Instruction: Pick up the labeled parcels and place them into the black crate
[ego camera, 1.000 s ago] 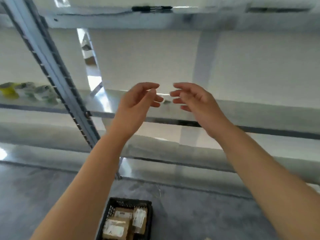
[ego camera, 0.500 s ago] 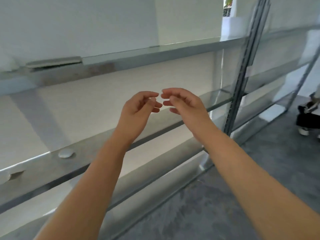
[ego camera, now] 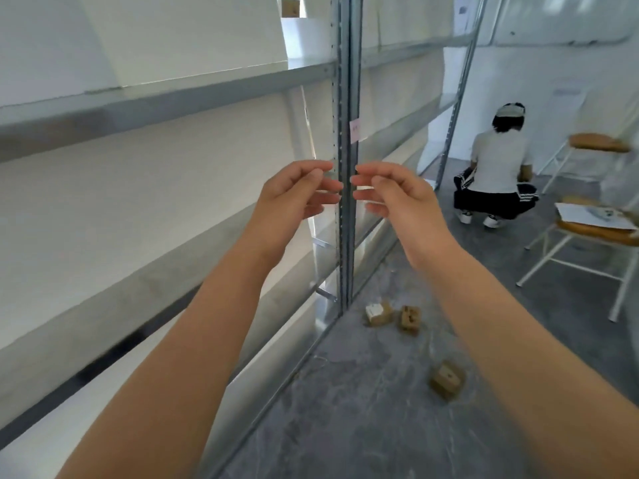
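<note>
Three small brown cardboard parcels lie on the grey floor by the shelving. One with a white label sits beside the upright post, a second is just right of it, and a third lies nearer to me. My left hand and my right hand are raised in front of me at chest height, fingertips almost meeting, fingers loosely curled and holding nothing. Both hands are well above the parcels. The black crate is out of view.
Metal shelving runs along the left with bare shelves. A person crouches on the floor at the back right. Two white-framed chairs with tan cushions stand at the right, one bearing papers.
The view has swung to the right, away from the black crate and along the shelving, bringing the floor parcels, the crouching person and the chairs into sight. My hands keep the same raised pose.
</note>
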A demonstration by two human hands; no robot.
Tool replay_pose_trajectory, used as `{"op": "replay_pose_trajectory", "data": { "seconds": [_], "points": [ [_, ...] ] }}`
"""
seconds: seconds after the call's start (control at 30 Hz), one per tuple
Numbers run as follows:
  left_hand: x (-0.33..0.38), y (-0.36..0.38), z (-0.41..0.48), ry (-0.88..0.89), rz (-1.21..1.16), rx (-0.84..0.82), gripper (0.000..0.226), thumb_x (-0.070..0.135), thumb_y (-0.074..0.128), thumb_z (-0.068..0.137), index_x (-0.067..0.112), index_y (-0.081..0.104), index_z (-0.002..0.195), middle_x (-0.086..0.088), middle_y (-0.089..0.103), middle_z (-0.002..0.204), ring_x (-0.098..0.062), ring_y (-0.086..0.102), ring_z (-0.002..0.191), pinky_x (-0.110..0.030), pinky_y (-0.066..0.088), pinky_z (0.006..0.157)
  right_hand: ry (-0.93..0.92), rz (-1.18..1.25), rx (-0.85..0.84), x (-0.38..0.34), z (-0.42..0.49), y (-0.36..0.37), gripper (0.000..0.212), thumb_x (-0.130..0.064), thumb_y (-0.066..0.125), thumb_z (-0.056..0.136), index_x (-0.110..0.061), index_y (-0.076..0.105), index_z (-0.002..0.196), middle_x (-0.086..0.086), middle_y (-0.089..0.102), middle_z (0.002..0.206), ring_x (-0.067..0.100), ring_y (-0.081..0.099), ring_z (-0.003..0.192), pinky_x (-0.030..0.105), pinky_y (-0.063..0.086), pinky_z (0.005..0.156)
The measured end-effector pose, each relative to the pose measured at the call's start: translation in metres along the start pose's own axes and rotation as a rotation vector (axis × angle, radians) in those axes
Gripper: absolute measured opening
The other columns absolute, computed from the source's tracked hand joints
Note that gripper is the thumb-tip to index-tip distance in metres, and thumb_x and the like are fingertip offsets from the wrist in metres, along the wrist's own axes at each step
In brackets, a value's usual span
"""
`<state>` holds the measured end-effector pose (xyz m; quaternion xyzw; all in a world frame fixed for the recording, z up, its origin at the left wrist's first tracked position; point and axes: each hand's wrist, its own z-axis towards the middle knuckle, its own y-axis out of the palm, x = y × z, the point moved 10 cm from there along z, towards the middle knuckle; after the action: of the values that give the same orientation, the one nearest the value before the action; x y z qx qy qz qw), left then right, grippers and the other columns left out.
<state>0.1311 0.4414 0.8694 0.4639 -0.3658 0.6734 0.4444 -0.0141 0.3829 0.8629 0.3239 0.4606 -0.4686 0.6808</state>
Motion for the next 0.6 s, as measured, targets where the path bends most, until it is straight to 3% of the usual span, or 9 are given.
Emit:
{"op": "replay_pose_trajectory", "data": {
  "seconds": [0.07, 0.2, 0.33, 0.5, 0.6],
  "points": [
    [-0.009, 0.023, 0.022, 0.009, -0.013, -0.072, 0.023, 0.019, 0.043, 0.100, 0.022, 0.065, 0.106, 0.012, 0.073, 0.081, -0.008, 0.070, 0.081, -0.023, 0.055, 0.080, 0.018, -0.018, 0.049, 0.012, 0.008, -0.021, 0.028, -0.009, 0.043, 0.097, -0.024, 0.066, 0.096, -0.007, 0.071, 0.093, 0.005, 0.067, 0.082, 0.014, 0.051, 0.072],
    [-0.028, 0.064, 0.064, -0.005, -0.069, -0.199, 0.021, 0.017, 0.045, 0.100, 0.020, 0.064, 0.107, 0.009, 0.072, 0.084, -0.008, 0.069, 0.080, -0.025, 0.052, 0.081, 0.058, -0.074, 0.212, 0.023, 0.029, -0.073, 0.027, -0.009, 0.042, 0.097, -0.022, 0.065, 0.095, -0.006, 0.070, 0.091, 0.007, 0.066, 0.081, 0.023, 0.048, 0.079],
    [-0.037, 0.091, 0.109, 0.038, -0.043, -0.330, 0.021, 0.019, 0.046, 0.099, 0.027, 0.064, 0.103, 0.012, 0.073, 0.084, -0.009, 0.070, 0.085, -0.030, 0.051, 0.086, 0.053, -0.107, 0.359, 0.026, 0.057, -0.110, 0.025, -0.009, 0.042, 0.097, -0.018, 0.065, 0.098, -0.006, 0.070, 0.090, 0.003, 0.065, 0.076, 0.025, 0.050, 0.080],
    [-0.064, 0.125, 0.153, 0.096, -0.025, -0.485, 0.021, 0.020, 0.046, 0.099, 0.031, 0.063, 0.103, 0.013, 0.072, 0.087, -0.005, 0.069, 0.086, -0.020, 0.052, 0.082, 0.083, -0.228, 0.432, 0.054, 0.081, -0.128, 0.029, -0.009, 0.041, 0.098, -0.027, 0.064, 0.095, -0.007, 0.070, 0.093, 0.005, 0.065, 0.081, 0.025, 0.049, 0.082],
    [-0.087, 0.153, 0.173, 0.059, -0.051, -0.536, 0.020, 0.019, 0.045, 0.100, 0.026, 0.062, 0.106, 0.013, 0.071, 0.086, -0.004, 0.068, 0.084, -0.016, 0.052, 0.077, 0.130, -0.251, 0.473, 0.081, 0.085, -0.145, 0.029, -0.008, 0.042, 0.098, -0.027, 0.064, 0.095, -0.008, 0.069, 0.092, 0.005, 0.064, 0.081, 0.016, 0.048, 0.075]
  ]
}}
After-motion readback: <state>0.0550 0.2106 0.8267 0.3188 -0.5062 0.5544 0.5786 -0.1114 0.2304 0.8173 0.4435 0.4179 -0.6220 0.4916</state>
